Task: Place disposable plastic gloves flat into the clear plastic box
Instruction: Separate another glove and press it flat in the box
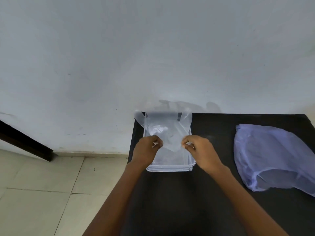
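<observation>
A clear plastic box (170, 169) stands on the black table near its left edge, close to the wall. A thin see-through disposable glove (167, 128) is stretched over the box, its far end reaching past the back rim. My left hand (146, 150) pinches the glove's near left corner. My right hand (201, 150) pinches the near right corner. Both hands hover above the front half of the box. More clear film lies inside the box, hard to tell apart.
A bluish plastic bag (272, 159) lies crumpled on the black table (204, 193) to the right of the box. A white wall rises right behind the table. Tiled floor (42, 193) lies to the left, with a dark wooden bar (25, 142) slanting over it.
</observation>
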